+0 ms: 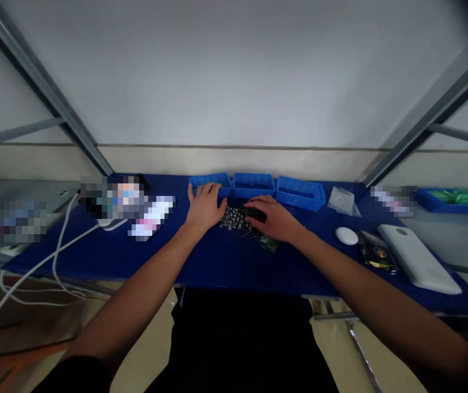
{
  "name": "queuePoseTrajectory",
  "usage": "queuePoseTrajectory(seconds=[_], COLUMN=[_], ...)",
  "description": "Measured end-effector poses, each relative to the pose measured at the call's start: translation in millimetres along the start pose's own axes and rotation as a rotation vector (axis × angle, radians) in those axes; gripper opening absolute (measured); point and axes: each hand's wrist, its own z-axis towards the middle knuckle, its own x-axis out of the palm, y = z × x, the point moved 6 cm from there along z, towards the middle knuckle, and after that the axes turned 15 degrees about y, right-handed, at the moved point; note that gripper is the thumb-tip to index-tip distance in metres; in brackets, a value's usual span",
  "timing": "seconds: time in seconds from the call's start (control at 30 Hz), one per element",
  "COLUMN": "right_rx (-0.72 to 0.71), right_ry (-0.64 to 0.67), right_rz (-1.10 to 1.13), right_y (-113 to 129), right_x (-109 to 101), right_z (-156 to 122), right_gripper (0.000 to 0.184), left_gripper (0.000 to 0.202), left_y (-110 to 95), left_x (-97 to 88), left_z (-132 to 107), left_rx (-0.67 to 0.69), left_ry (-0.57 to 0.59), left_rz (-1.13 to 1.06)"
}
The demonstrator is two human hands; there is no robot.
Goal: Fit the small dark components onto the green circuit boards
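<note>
My left hand (206, 208) lies at the front of the left blue bin (211, 179), fingers spread and reaching over its rim; small greenish pieces show inside. Between my hands is a heap of small shiny metal pieces (232, 218), too small to name surely. My right hand (273, 217) rests over dark, thin pieces (256, 213) at the heap's right side, its fingers bent and apart. Under that palm, part of the heap is hidden. Small greenish, clear-looking pieces (268, 243) lie just in front of the right hand.
A middle blue bin (254, 178) and a right blue bin (301, 185) continue the row. Rightward lie a clear plastic bag (342, 201), a white oval object (346, 236), a black packet (375, 250) and a white slab-like device (418, 259). White cables (59, 248) cross the table's left side.
</note>
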Motion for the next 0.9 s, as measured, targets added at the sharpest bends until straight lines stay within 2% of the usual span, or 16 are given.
queuePoseTrajectory(seconds=[0.07,0.17,0.27,0.37,0.6,0.9], right_rx=[-0.011,-0.007,0.038,0.086,0.116,0.065], right_ry=[0.046,0.051,0.017,0.003,-0.024,-0.214], right_rz=[-0.023,-0.018,-0.020,-0.027,0.002,0.040], right_y=[-1.5,-5.1,-9.5,-13.1,-13.5,-1.1], right_x=[5.7,6.7,1.8,-2.1,-5.6,-22.8], right_z=[1.1,2.6,3.1,2.8,2.6,-1.2], right_gripper=[0.030,0.021,0.019,0.019,0.016,0.012], left_gripper=[0.033,0.031,0.029,0.026,0.039,0.028], left_y=[-7.0,-24.4,-39.6,-48.8,-47.8,-46.2], left_x=[-5.4,-7.7,1.1,12.4,22.2,22.9], left_z=[1.2,2.3,0.6,-2.2,-2.9,1.5], left_rx=[0.045,0.222,0.364,0.431,0.414,0.418], left_ry=[0.000,0.065,0.189,0.267,0.291,0.250], left_rz=[0.012,-0.034,-0.117,-0.132,-0.115,-0.177])
